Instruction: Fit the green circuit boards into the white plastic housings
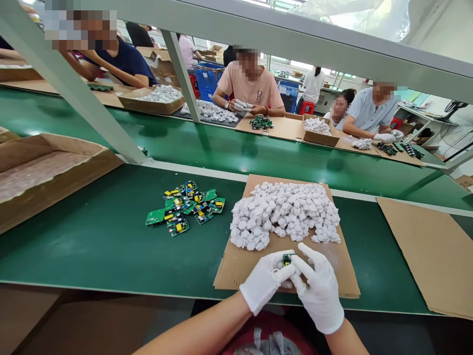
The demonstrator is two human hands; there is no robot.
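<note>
My left hand (261, 280), in a white glove, is closed around a small green circuit board (288, 260) with a yellow component on it. My right hand (318, 287), also gloved in white, meets it from the other side with its fingertips at the board, one finger raised clear. Part of the board is hidden by the fingers. Just beyond both hands lies a large heap of small white rounded pieces (284, 209) on a cardboard sheet (236, 268). To the left, a loose pile of green circuit boards (185, 207) rests on the green tabletop (111, 246).
A shallow cardboard box (62, 182) stands at the left, and another flat cardboard sheet (428, 251) lies at the right. A slanted white post (77, 84) and a shelf beam (314, 54) cross the view. Opposite, several people (251, 91) sit at similar piles.
</note>
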